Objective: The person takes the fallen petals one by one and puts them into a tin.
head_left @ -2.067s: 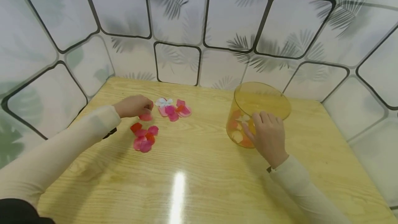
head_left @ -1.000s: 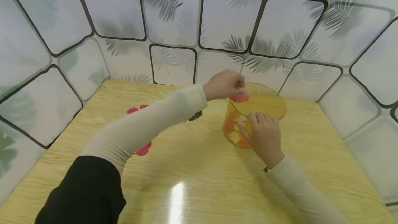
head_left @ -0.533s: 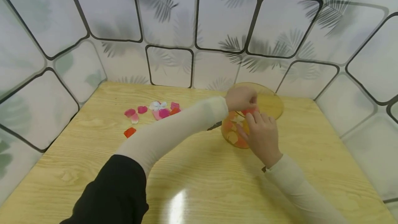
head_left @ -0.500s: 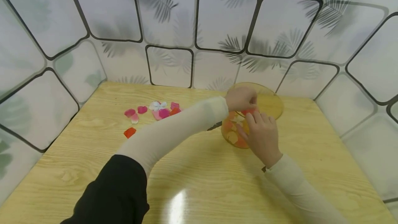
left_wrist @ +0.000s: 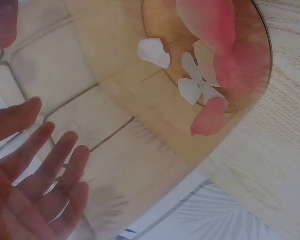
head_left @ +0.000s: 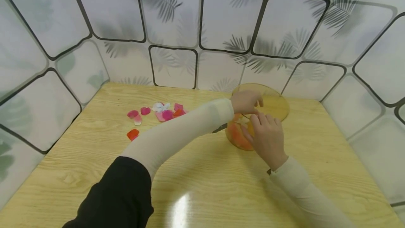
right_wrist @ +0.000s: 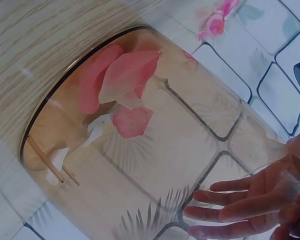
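A see-through amber jar (head_left: 276, 103) stands on the table at the right, wide mouth up. My left hand (head_left: 245, 102) is at its mouth with the fingers loosely apart; in the left wrist view they spread with nothing between them. My right hand (head_left: 269, 138) holds the jar's near side, fingers bent over the rim and thumb against the front wall. Pink and red petals (right_wrist: 125, 75) lie toward the jar's bottom, with white petals (left_wrist: 152, 52) beside them. Several loose petals (head_left: 167, 115) lie on the table at the left, partly behind my left sleeve.
My left forearm (head_left: 180, 129) stretches across the wooden table (head_left: 202, 185). A red petal (head_left: 133, 134) shows at the sleeve's edge, and pink petals (head_left: 135, 114) lie farther back. A patterned wall (head_left: 175, 67) stands behind and along both sides.
My left hand has carried a pinch of pink petals from the left pile to the jar's mouth and let go. The petals inside look redder. My right hand has stayed at the jar.
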A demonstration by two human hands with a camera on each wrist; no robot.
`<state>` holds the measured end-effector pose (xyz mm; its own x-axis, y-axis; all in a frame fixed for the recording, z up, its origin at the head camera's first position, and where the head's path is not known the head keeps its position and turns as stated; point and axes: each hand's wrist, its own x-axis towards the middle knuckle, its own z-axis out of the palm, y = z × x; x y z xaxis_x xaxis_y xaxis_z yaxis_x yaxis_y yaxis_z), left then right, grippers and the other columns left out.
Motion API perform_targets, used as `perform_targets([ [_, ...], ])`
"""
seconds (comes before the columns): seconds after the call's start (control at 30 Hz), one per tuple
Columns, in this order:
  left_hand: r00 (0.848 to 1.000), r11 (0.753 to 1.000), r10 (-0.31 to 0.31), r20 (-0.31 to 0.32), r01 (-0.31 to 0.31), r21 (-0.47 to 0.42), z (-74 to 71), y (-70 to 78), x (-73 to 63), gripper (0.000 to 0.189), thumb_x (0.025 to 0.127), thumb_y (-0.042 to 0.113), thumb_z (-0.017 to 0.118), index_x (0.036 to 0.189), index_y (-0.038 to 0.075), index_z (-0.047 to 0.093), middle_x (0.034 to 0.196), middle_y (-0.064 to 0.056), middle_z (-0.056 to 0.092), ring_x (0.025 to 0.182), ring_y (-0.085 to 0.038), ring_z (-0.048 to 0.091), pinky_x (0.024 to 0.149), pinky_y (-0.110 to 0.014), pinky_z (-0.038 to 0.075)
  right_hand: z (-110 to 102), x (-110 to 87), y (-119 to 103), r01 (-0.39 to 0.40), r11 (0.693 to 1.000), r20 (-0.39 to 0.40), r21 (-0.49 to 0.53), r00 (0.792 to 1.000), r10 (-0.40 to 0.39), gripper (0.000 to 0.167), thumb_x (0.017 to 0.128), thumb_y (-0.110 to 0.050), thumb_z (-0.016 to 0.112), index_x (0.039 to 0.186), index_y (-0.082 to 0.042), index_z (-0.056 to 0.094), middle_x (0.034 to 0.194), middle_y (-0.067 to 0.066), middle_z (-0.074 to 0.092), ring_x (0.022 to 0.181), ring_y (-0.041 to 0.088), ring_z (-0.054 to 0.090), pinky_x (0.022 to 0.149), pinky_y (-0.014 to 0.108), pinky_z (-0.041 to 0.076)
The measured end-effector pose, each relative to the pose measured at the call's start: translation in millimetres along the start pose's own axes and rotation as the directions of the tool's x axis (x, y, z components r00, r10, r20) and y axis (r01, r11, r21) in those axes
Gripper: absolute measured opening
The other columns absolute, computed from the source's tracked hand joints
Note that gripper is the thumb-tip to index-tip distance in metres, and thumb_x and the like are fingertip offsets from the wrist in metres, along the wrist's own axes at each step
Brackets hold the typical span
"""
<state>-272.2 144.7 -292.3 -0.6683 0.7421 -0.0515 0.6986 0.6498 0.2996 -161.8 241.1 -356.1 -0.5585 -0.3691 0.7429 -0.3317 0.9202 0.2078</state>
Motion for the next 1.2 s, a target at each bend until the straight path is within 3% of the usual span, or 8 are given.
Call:
perform_targets([
  [0.13, 0.993, 0.997, 0.067, -0.093, -0.070, -0.038, 1.0, -2.0, -2.3, 0.033, 0.091, 0.023, 0.061, 0.123, 0.016, 0.059, 0.121, -0.001, 0.064, 0.109, -0.012, 0.059, 0.088, -0.024, 0.049, 0, -0.6, 0, 0.004, 1.000, 0.013, -0.007, 1.000, -0.004, 0.036, 0.078, -0.033, 0.068, 0.078, -0.002, 0.050, 0.066, 0.012, 0.052, 0.054, 0.029, 0.049, 0.049, 0.035, 0.032],
  [0.27, 0.963, 0.986, 0.132, -0.236, -0.152, -0.069, -1.5, -5.1, -9.6, 0.031, 0.093, 0.017, 0.058, 0.124, 0.013, 0.058, 0.123, -0.001, 0.062, 0.111, -0.013, 0.059, 0.092, -0.023, 0.047, 1, 0.1, -1, 0.010, 1.000, 0.014, -0.016, 1.000, -0.009, 0.037, 0.078, -0.034, 0.069, 0.077, -0.002, 0.050, 0.065, 0.012, 0.052, 0.053, 0.028, 0.049, 0.048, 0.034, 0.032],
  [0.37, 0.947, 0.980, 0.143, -0.288, -0.176, -0.092, -7.9, -8.6, -22.1, 0.033, 0.094, 0.017, 0.056, 0.126, 0.014, 0.056, 0.127, -0.001, 0.060, 0.114, -0.013, 0.057, 0.095, -0.023, 0.046, 2, 0.5, -1, 0.015, 1.000, 0.006, -0.018, 1.000, -0.015, 0.038, 0.076, -0.033, 0.072, 0.077, -0.002, 0.050, 0.065, 0.012, 0.052, 0.053, 0.028, 0.049, 0.048, 0.033, 0.032],
  [0.53, 0.938, 0.977, 0.160, -0.307, -0.194, -0.084, -18.2, -22.7, -52.3, 0.033, 0.094, 0.017, 0.056, 0.127, 0.014, 0.055, 0.127, -0.001, 0.059, 0.114, -0.014, 0.056, 0.096, -0.025, 0.045, 4, 0.4, 0, 0.022, 1.000, -0.026, -0.017, 0.999, -0.023, 0.039, 0.072, -0.031, 0.074, 0.078, -0.001, 0.051, 0.065, 0.012, 0.053, 0.052, 0.028, 0.050, 0.048, 0.034, 0.031],
  [0.73, 0.927, 0.981, 0.188, -0.325, -0.194, 0.015, -23.5, -50.1, -100.3, 0.029, 0.092, 0.017, 0.059, 0.121, 0.012, 0.059, 0.120, -0.002, 0.063, 0.110, -0.016, 0.059, 0.094, -0.029, 0.048, 3, -0.4, 0, 0.004, 1.000, -0.007, -0.011, 1.000, -0.004, 0.036, 0.076, -0.032, 0.070, 0.078, -0.001, 0.051, 0.064, 0.012, 0.051, 0.053, 0.028, 0.049, 0.049, 0.035, 0.032],
  [0.83, 0.931, 0.983, 0.184, -0.315, -0.173, 0.064, -23.1, -66.5, -126.6, 0.027, 0.092, 0.019, 0.060, 0.118, 0.011, 0.061, 0.117, -0.003, 0.064, 0.107, -0.018, 0.060, 0.092, -0.033, 0.049, 3, -0.7, -2, -0.006, 1.000, -0.006, 0.007, 1.000, 0.006, 0.034, 0.077, -0.032, 0.068, 0.077, -0.002, 0.051, 0.063, 0.011, 0.050, 0.052, 0.028, 0.048, 0.049, 0.035, 0.031],
  [1.03, 0.961, 0.993, 0.094, -0.259, -0.070, 0.099, -11.9, -105.2, -174.4, 0.023, 0.089, 0.019, 0.063, 0.112, 0.012, 0.064, 0.109, -0.004, 0.066, 0.098, -0.021, 0.062, 0.086, -0.036, 0.052, 4, -1.1, -2, -0.007, 1.000, -0.011, 0.019, 1.000, 0.007, 0.034, 0.079, -0.033, 0.065, 0.076, -0.002, 0.051, 0.063, 0.011, 0.050, 0.052, 0.028, 0.047, 0.049, 0.035, 0.031],
  [1.2, 0.974, 0.991, 0.024, -0.224, 0.006, 0.133, 0.7, -143.1, -199.9, 0.029, 0.082, 0.012, 0.071, 0.110, 0.007, 0.065, 0.102, -0.010, 0.067, 0.092, -0.025, 0.063, 0.082, -0.039, 0.054, 3, -0.3, -2, -0.007, 1.000, -0.010, 0.012, 1.000, 0.007, 0.034, 0.080, -0.033, 0.064, 0.077, -0.002, 0.052, 0.063, 0.012, 0.051, 0.052, 0.029, 0.048, 0.048, 0.036, 0.032],
])
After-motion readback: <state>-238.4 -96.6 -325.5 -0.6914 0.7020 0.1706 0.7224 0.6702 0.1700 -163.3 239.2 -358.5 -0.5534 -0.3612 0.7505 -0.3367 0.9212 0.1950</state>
